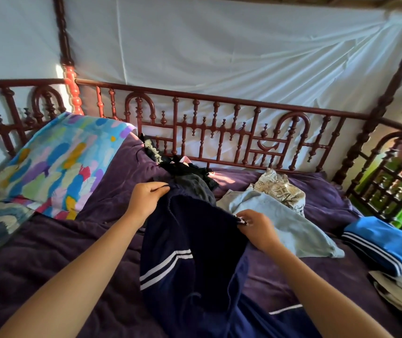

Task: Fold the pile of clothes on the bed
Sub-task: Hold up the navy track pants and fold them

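1. Purple bedspread [48, 259]: lies under both hands, with all the clothes on it.
2. Navy garment [195, 240] with white stripes: top edge is held up by both sets of fingers, and the rest drapes down between the forearms.
3. Multicolour pillow [61, 162]: well left of the left fingers.
4. Light blue garment [287, 223]: crumpled, just right of the right fingers.
5. Folded blue garment [390, 242]: well right of the right fingers.
6. Dark clothes heap [185, 172]: just beyond the left fingers.
7. Cream patterned cloth [278, 189]: beyond the right fingers, touching the light blue garment.
8. Left hand [143, 201]: fingers curled, pinching the navy edge.
9. Right hand [258, 228]: fingers curled, pinching the opposite edge.
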Motion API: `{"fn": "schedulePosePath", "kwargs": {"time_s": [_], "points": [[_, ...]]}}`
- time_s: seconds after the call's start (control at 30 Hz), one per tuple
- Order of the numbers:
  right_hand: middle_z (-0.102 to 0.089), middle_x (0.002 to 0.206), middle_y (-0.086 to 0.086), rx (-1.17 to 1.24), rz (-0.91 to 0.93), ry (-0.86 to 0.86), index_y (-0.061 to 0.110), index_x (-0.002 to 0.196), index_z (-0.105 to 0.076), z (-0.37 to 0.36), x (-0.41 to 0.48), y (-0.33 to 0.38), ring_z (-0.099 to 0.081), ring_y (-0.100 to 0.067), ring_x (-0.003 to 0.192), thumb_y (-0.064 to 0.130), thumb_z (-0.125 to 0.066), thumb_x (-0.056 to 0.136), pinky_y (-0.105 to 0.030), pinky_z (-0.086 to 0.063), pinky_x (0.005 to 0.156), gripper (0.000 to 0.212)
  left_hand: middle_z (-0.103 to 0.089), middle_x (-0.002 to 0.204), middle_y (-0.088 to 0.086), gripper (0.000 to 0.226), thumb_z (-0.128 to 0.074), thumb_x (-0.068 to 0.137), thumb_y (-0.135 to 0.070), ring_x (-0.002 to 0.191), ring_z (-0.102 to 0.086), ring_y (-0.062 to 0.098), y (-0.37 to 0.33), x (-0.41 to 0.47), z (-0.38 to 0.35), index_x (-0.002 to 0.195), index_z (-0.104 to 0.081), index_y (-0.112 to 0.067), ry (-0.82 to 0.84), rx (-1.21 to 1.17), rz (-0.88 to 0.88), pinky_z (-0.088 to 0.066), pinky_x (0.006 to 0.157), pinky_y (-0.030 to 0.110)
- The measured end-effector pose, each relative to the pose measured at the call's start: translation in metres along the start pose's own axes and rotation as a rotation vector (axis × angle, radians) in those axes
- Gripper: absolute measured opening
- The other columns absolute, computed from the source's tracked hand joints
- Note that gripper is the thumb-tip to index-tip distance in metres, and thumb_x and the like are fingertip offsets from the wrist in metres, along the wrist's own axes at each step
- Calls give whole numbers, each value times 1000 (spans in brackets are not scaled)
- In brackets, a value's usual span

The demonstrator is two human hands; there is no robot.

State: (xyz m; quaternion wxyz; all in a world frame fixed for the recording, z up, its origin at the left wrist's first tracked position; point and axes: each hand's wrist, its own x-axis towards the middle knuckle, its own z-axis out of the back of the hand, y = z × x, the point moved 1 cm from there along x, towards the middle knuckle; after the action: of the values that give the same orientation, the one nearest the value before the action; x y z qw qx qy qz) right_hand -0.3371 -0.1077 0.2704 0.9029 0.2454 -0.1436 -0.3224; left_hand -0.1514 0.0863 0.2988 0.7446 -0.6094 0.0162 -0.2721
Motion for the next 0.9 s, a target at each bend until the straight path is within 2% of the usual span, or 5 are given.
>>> {"fn": "schedulePosePath", "kwargs": {"time_s": [0.2, 0.33, 0.5, 0.73, 0.9], "points": [[-68, 96, -8, -205, 1, -1, 9, 100, -68, 56, 11, -18, -61, -22, 84, 8, -57, 88, -33, -49, 73, 16, -65, 111, 15, 26, -62, 86, -2, 99, -58, 15, -6, 2, -37, 110, -64, 8, 87, -28, 3, -39, 84, 16], [-62, 76, -14, 89, -126, -134, -3, 87, -67, 81, 20, -21, -55, -16, 50, -5, -58, 83, -17, -48, 47, 10, -66, 112, 15, 24, -61, 88, -5, 103, -60, 21, -12, 10, -57, 109, -66, 6, 124, 43, -52, -39, 86, 19], [-58, 73, -12, 321, -199, -236, 7, 67, -58, 109, 35, -1, -57, -22, 53, -11, -57, 83, -23, -53, 44, 24, -66, 110, 12, 22, -59, 89, -13, 100, -62, 27, 13, 1, -79, 109, -68, -8, 169, 452, -137, -47, 86, 34], [-63, 89, -14, 38, -160, -202, 12, 71, -60, 116, 61, 19, -66, -34, 83, -5, -53, 84, -37, -58, 65, 22, -64, 78, -5, 23, -48, 77, -19, 68, -57, 15, 10, -74, -122, 79, -71, -19, 388, 578, -991, -40, 65, 27], [-60, 83, -12, 10, -123, -192, -3, 88, -69, 128, 72, 31, -60, -26, 69, -6, -54, 84, -37, -58, 70, 16, -66, 83, -10, 36, -36, 77, -20, 72, -61, 11, 35, -100, -145, 82, -71, -26, 746, 842, -1106, -46, 59, 20]]}}
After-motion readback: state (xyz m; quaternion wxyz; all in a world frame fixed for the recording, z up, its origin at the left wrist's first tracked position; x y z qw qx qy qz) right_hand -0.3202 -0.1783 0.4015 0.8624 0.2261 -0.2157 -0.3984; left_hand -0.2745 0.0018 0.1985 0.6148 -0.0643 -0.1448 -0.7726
